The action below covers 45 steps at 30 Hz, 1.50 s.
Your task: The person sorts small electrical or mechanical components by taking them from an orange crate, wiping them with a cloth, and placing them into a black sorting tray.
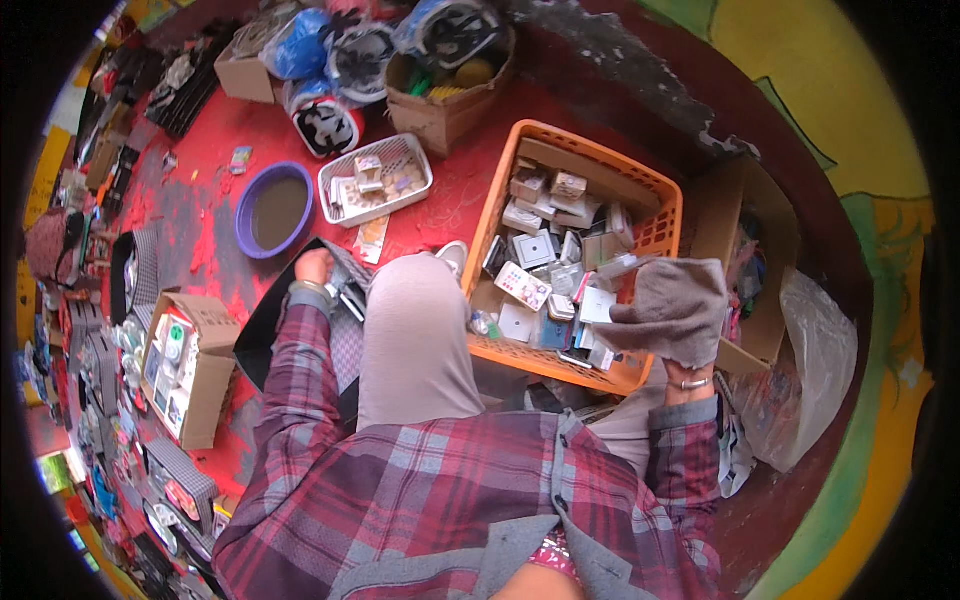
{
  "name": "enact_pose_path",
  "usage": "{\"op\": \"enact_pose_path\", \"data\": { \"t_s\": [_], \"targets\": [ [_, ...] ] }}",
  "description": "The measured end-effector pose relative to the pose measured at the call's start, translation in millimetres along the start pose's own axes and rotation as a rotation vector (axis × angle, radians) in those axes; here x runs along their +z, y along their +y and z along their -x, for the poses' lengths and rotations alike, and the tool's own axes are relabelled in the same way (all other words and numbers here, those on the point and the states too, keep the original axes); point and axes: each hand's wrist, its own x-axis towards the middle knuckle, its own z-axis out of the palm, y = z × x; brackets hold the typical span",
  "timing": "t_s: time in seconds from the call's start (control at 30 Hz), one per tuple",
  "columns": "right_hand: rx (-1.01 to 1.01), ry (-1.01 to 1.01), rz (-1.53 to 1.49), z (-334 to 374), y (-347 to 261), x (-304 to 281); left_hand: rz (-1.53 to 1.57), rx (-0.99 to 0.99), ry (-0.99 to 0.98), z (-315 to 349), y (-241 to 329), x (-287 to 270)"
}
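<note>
My left hand (315, 266), a bracelet at its wrist, is closed at the upper rim of a dark box (268, 330) with a checked lining, beside my left knee. Slim light-coloured items (352, 298) show inside that box. A grey-brown cloth (672, 308) covers my right hand, hiding its fingers; the cloth is bunched around it. It hangs over the right side of an orange plastic crate (652, 192). Small boxed goods fill the crate, among them a white square box (534, 250) and a white box with red marks (523, 286).
A purple basin (243, 222) of murky water stands near a white basket (424, 172). Bagged helmets (362, 62) and a cardboard box (440, 122) lie beyond. Another carton (208, 385) is at left. Right of the crate are an open carton (715, 215) and clear plastic (822, 350).
</note>
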Motion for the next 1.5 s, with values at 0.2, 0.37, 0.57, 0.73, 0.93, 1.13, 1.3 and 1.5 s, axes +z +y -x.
{"op": "enact_pose_path", "data": {
  "t_s": [0.2,0.37,0.57,0.73,0.93,1.13,1.3,1.5],
  "targets": [
    [-0.177,-0.122,-0.238,-24,-38,-3,-0.151,0.593,-0.391,80,207,101],
    [-0.377,0.074,0.476,-13,-44,28,-1.034,0.872,-0.684,138,226,267],
    [-0.117,-0.017,0.791,1,-85,65,-2.111,0.687,-0.882,119,97,379],
    [-0.265,0.05,1.135,2,-81,42,-1.932,0.636,-0.705,74,-11,376],
    [-0.348,0.206,1.119,-2,-67,36,-2.119,0.957,-0.518,50,-39,366],
    [-0.265,0.149,1.001,-11,-68,55,-1.972,0.89,-0.405,47,-50,372],
    [-0.191,0.095,1.227,-11,-70,56,-1.918,0.715,-0.505,67,-19,379],
    [-0.276,-0.057,1.181,-11,-70,56,-1.314,0.306,-0.38,111,16,355]
  ]
}}
